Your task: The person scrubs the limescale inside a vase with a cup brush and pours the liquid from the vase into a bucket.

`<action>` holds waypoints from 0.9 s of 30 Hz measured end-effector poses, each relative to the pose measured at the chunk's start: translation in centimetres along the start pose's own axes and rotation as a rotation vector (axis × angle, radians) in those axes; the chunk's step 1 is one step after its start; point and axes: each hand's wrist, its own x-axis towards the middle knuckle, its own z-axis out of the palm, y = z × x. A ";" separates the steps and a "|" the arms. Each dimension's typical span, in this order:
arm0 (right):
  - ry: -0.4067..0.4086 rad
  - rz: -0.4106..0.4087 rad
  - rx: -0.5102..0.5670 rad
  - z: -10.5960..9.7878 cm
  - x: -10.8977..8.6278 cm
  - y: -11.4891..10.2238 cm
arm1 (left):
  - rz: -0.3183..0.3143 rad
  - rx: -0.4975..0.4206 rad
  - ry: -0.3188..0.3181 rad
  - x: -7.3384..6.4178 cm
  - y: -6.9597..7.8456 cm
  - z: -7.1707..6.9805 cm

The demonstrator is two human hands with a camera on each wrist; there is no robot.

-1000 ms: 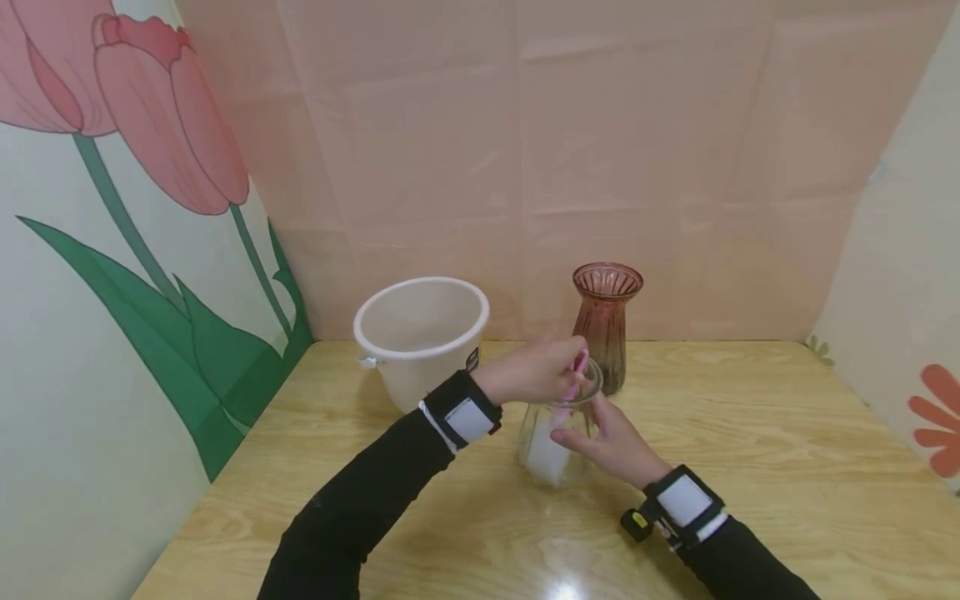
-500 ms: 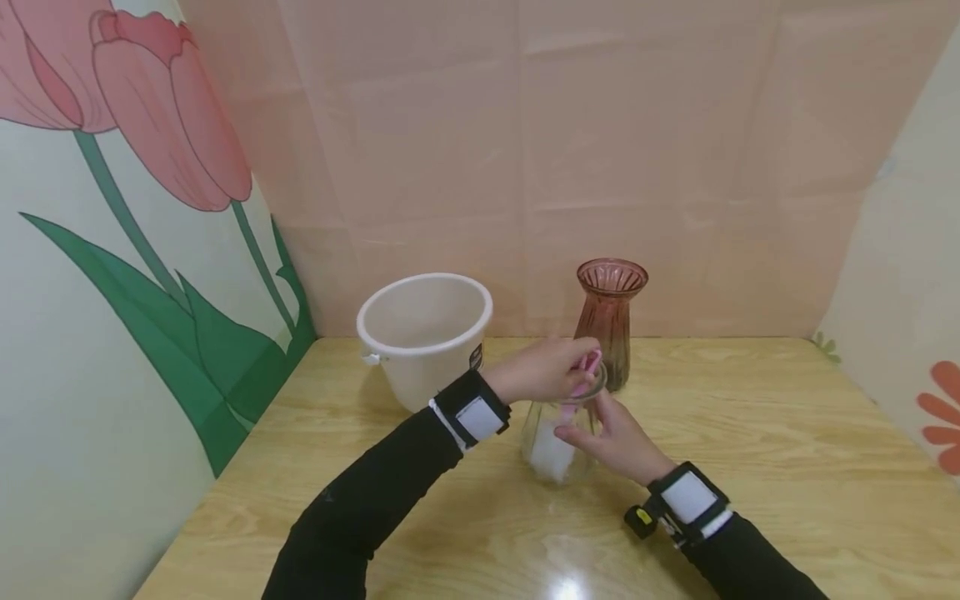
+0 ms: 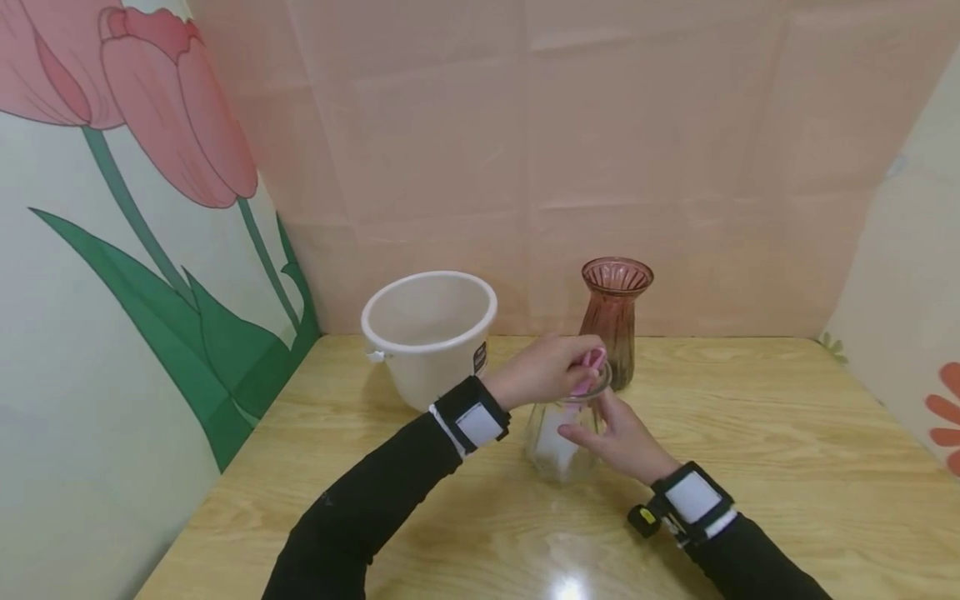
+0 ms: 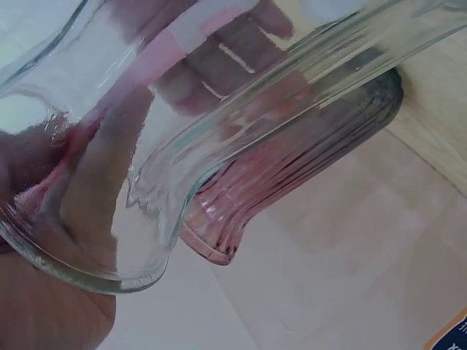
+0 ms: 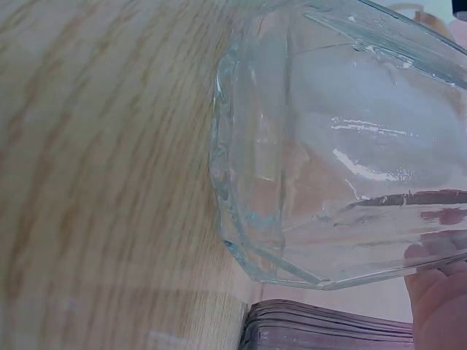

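A clear glass vase [image 3: 540,462] stands on the table in the middle of the head view. My left hand [image 3: 543,368], at its mouth, grips the pink handle of a bottle brush [image 3: 590,367]. Through the glass the brush's white head shows inside the lower vase; the right wrist view has this white mass [image 5: 379,102] against the wall. From the right, my right hand [image 3: 626,442] holds the vase, thumb on the near side and fingers on the far side. Those fingers [image 4: 241,58] appear through the glass in the left wrist view.
Behind the clear vase rises a ribbed pink-to-grey glass vase [image 3: 617,321]. A white bucket [image 3: 420,375] sits at back left, close to my left forearm. The wooden table [image 3: 757,417] meets a pink sheet at the back and flower-decorated walls at the sides.
The brush handle and left hand have shifted slightly right, and the white head has moved a little within the vase. The head view has turned slightly. Both hands keep their grips.
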 end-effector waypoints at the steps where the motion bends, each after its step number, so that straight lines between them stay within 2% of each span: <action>1: 0.000 0.001 0.002 0.0 0.0 0.0 | 0.003 -0.003 0.010 0.0 0.0 0.0; 12: 0.010 0.001 -0.024 -0.1 0.1 -0.1 | 0.058 0.022 0.157 -0.5 -0.4 0.6; 27: 0.014 0.020 -0.030 0.0 0.0 0.1 | 0.113 0.008 0.247 -0.8 -0.7 1.1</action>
